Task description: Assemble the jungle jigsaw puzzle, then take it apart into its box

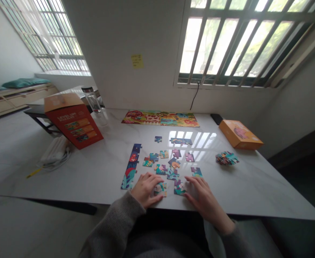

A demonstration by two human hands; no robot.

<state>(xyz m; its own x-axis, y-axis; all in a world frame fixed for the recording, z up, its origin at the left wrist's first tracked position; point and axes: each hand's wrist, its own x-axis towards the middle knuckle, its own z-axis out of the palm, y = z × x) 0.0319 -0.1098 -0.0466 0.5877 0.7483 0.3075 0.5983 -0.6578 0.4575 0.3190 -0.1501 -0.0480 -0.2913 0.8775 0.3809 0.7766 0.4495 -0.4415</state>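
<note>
My left hand (148, 187) is at the table's front, its thumb and curved fingers holding the edges of a jigsaw puzzle piece (162, 188). Across a small gap, my right hand (200, 191) grips another purple and teal puzzle piece (178, 187) between thumb and fingers. Just beyond both hands lie several loose pieces, among them a teal leafy piece (172, 173) and a piece with a brown shape (174, 163). A joined strip of pieces (132, 165) runs upright left of my left hand. Farther back lies a shorter joined strip (181, 141).
A finished puzzle panel (160, 118) lies along the wall. At left stand a red puzzle box (78, 125), a glass bottle (92, 100) and a white power strip (54, 148). An orange box (240, 134), a phone (216, 119) and a pile of pieces (227, 158) are at right.
</note>
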